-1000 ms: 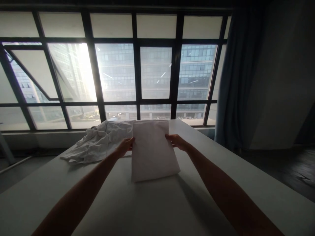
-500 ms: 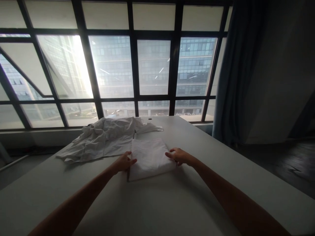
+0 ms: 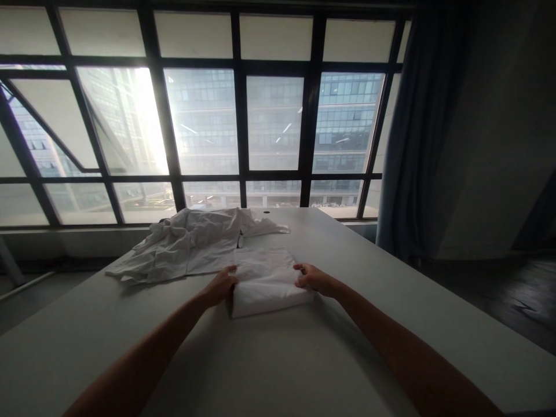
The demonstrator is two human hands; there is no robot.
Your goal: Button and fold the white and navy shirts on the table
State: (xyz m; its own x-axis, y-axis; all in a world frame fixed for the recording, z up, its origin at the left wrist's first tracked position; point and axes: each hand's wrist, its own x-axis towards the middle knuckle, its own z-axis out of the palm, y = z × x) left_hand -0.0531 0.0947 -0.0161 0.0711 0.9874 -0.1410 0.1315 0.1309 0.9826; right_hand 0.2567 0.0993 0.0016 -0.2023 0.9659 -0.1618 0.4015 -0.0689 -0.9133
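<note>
A white garment, folded into a compact rectangle, lies on the table in front of me. My left hand grips its left side, thumb on top and fingers partly hidden behind the edge. At the right side my right hand pinches the cloth between thumb and fingers. The near part of the bundle bulges up slightly in a rounded fold. Just beyond and to the left, a crumpled white shirt lies spread out, untouched by either hand.
The white table stretches away toward a wide dark-framed window. A small dark round hole sits near the table's far edge. A blue curtain hangs at the right, past the table's side edge.
Both hands have closed more firmly on the folded garment's sides. Its near part has been lifted into a rounder fold. The view has shifted slightly.
</note>
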